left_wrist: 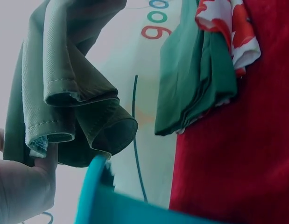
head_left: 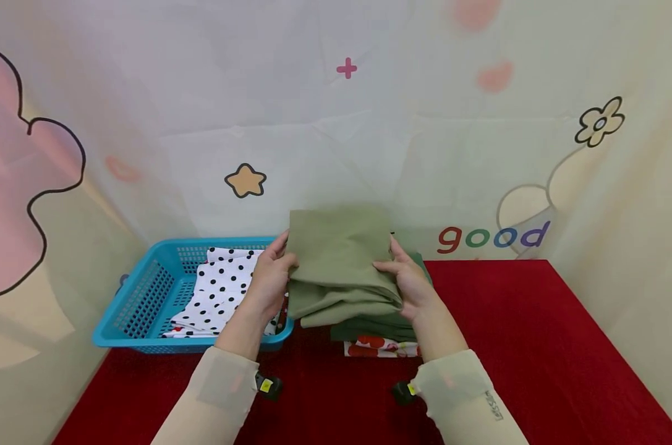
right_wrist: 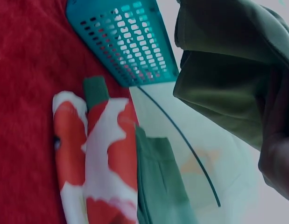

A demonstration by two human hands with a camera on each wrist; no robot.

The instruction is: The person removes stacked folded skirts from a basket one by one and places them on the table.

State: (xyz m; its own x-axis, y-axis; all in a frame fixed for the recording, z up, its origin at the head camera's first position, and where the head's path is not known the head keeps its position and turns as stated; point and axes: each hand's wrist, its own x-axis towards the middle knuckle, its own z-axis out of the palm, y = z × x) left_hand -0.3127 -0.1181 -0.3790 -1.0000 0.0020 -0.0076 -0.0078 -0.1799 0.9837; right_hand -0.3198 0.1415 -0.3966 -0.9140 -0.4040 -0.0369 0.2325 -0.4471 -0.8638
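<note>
A folded olive-green cloth [head_left: 338,247] hangs in the air between both hands, its layers drooping at the lower edge. The left hand [head_left: 271,275] pinches its left side, the right hand [head_left: 413,284] its right side. In the left wrist view, the thumb side of the left hand [left_wrist: 25,186] is at the cloth's [left_wrist: 65,84] stitched edges. The right wrist view shows part of the right hand [right_wrist: 278,163] against the cloth [right_wrist: 223,84]. Behind and below it lies a stack with dark green cloth [head_left: 374,326] above red-and-white patterned cloth [head_left: 377,347].
A blue plastic basket [head_left: 130,341] stands at the left, holding white cloth with black dots [head_left: 224,287]. Red fabric [head_left: 497,346] covers the table. A pale printed curtain [head_left: 336,142] hangs behind it.
</note>
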